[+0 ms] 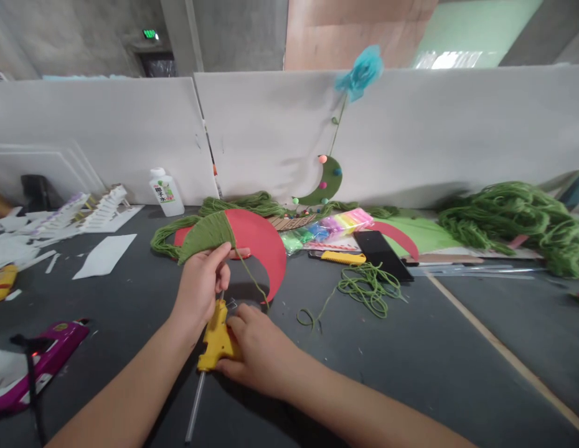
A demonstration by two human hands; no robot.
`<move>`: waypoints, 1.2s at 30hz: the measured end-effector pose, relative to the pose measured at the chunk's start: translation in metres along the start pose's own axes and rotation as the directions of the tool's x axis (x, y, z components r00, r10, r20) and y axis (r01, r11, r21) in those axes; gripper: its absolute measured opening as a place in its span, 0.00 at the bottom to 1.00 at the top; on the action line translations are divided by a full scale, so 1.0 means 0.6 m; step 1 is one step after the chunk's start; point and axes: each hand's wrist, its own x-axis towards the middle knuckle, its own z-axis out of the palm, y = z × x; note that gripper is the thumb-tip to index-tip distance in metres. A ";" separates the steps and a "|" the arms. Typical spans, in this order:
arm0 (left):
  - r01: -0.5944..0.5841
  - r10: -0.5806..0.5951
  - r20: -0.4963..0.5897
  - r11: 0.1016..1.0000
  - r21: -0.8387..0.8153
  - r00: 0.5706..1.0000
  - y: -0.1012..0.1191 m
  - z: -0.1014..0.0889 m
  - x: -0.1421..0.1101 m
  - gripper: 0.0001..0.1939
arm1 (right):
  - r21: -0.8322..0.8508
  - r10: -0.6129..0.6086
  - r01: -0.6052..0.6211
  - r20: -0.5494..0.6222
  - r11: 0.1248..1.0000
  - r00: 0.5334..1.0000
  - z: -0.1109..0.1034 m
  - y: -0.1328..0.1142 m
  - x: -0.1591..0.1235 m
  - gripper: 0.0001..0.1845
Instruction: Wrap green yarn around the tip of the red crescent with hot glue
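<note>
My left hand (205, 277) pinches a red crescent cutout (266, 239), holding it up above the dark table. Green yarn (206, 236) is wound closely around the crescent's left part, and a loose yarn end hangs down from my fingers across the cutout. Lower down, my right hand (256, 342) is closed around a yellow hot glue gun (219, 339). A clear glue stick (195, 407) sticks out of the gun's rear, toward me. The gun's tip is partly hidden beneath my left hand.
Right of my hands lies a loose tangle of green yarn (368, 289), near a yellow utility knife (343, 257) and a black tablet-like slab (384, 254). A white bottle (167, 191) stands by the partition. A purple device (51, 361) sits at left. A decorated green crescent (329, 180) leans behind.
</note>
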 end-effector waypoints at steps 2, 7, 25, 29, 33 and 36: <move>0.003 -0.003 0.008 1.000 -0.013 1.000 -0.002 -0.001 -0.004 0.13 | -0.026 0.041 -0.042 -0.044 0.999 0.998 -0.010 0.007 -0.004 0.28; -0.067 0.062 -0.161 0.997 -0.025 0.985 -0.026 -0.018 -0.007 0.13 | -0.221 0.206 -0.232 -0.131 0.947 0.970 -0.046 0.022 -0.029 0.26; 0.280 -0.289 0.073 0.953 0.118 0.955 -0.017 0.008 -0.063 0.17 | 0.009 0.130 -0.135 -0.328 0.991 0.936 -0.103 0.019 -0.035 0.09; 0.279 -0.282 0.037 0.957 0.081 0.959 -0.021 0.009 -0.062 0.17 | 0.520 0.329 -0.166 -0.239 0.838 0.914 -0.062 0.022 -0.019 0.08; 0.246 -0.247 -0.013 0.956 0.158 0.969 -0.017 0.004 -0.060 0.15 | 0.936 0.396 -0.171 0.037 0.308 0.917 -0.072 0.021 -0.016 0.12; 0.218 -0.216 -0.035 0.948 0.233 0.976 -0.011 0.000 -0.060 0.16 | 0.898 0.419 -0.288 0.132 0.334 0.898 -0.094 0.022 -0.020 0.14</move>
